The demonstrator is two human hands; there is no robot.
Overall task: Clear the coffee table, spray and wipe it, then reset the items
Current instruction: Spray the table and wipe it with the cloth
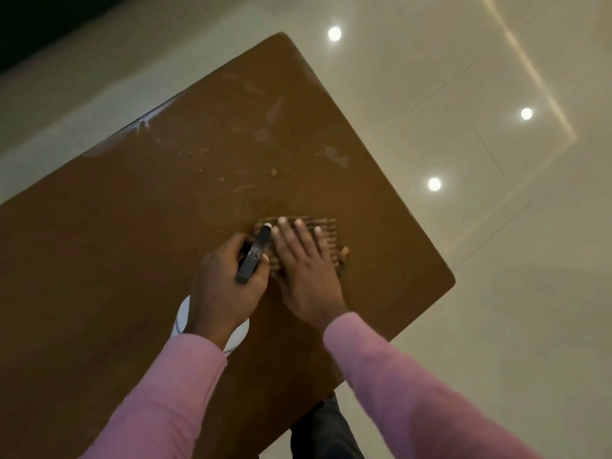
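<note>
A brown coffee table (132, 243) fills the middle of the view, with pale smears and a few crumbs on its far half. My left hand (222, 279) grips a spray bottle: its black trigger head (253, 256) points away from me, and its white body (180, 321) shows beneath my wrist. My right hand (304, 263) lies flat with straight fingers on a brown striped cloth (328, 233), pressing it onto the tabletop right beside the nozzle.
Glossy cream floor tiles (463, 293) surround the table and mirror three ceiling lights. The table's right edge runs close to my right hand. My dark trouser leg (326, 429) shows below the near edge.
</note>
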